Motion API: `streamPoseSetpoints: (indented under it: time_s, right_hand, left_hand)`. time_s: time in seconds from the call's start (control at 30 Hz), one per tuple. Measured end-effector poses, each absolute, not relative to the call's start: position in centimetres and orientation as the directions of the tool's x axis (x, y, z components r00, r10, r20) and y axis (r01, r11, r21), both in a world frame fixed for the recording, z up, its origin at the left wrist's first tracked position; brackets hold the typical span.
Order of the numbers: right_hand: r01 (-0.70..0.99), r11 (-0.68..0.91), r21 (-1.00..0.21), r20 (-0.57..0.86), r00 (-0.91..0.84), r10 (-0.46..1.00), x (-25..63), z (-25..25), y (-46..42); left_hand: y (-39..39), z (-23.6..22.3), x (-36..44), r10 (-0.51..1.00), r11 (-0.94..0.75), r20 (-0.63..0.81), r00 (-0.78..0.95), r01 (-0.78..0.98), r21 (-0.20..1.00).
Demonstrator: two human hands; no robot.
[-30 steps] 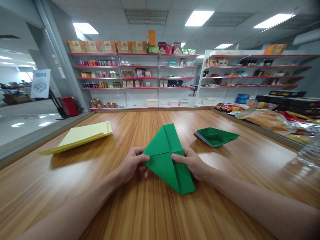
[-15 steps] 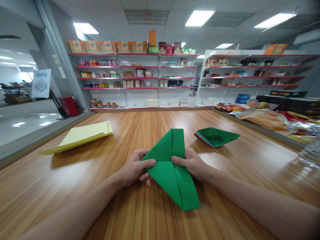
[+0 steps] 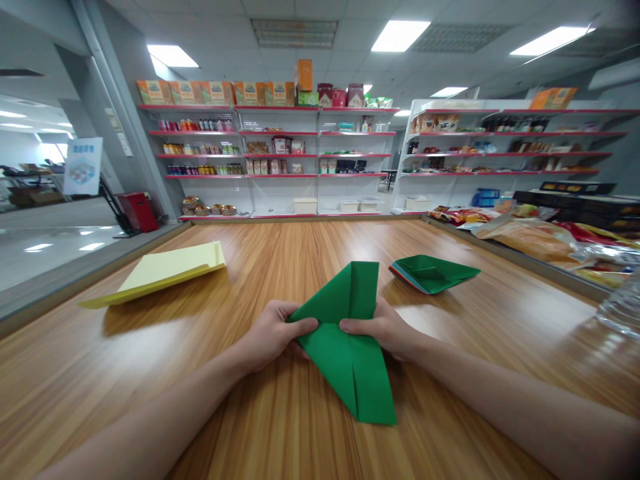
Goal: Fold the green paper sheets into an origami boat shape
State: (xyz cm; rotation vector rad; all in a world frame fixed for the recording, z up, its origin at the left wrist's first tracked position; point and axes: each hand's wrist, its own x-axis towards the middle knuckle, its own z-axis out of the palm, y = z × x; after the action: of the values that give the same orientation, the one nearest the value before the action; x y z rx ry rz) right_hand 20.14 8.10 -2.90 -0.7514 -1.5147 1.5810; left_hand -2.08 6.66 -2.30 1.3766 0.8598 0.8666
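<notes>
A folded sheet of green paper (image 3: pixel 345 380) is held up over the wooden table, its left side coming to a point and its right side ending in a folded flap. My left hand (image 3: pixel 273 335) pinches the pointed left side, thumb on top and the other fingers mostly hidden beneath. On the right edge my right hand (image 3: pixel 393 331) grips the flap, its thumb lying across the crease near the middle. A crease runs across the sheet between the two thumbs.
On the table (image 3: pixel 280 260) at the left lies a stack of yellow paper (image 3: pixel 175 267) with a raised edge. Folded paper boats (image 3: pixel 435 273), green uppermost, sit at the right. A clear plastic container (image 3: pixel 623 310) and packaged snacks (image 3: pixel 535 240) are farther right. Stocked shelves (image 3: pixel 280 155) stand behind.
The green paper has turned slightly, its upper end shifting right and its lower end a little left. My left fingers have tucked further underneath. Both hands keep their grip.
</notes>
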Motion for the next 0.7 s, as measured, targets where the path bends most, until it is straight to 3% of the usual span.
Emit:
streamPoseSetpoints:
  time_s: [0.27,0.47,0.6,0.7]
  right_hand:
    - [-0.141,0.035,-0.989,0.096,-0.459,0.883,19.9,-2.9,7.9]
    - [-0.024,0.102,-0.994,0.103,-0.410,0.906,20.3,-3.3,8.1]
    - [0.103,0.264,-0.959,0.168,-0.544,0.822,20.6,-2.6,8.2]
    - [0.103,0.376,-0.921,0.246,-0.596,0.764,20.5,-2.3,8.1]
  left_hand:
    - [6.9,-2.5,-2.5,0.812,0.293,-0.116,0.572,-0.229,0.928]
    - [7.1,-2.6,-2.7,0.847,0.310,-0.113,0.520,-0.311,0.898]
    - [7.0,-2.1,-3.3,0.673,0.479,-0.119,0.730,-0.307,0.823]
    - [6.7,-1.8,-3.4,0.583,0.496,-0.151,0.798,-0.202,0.845]
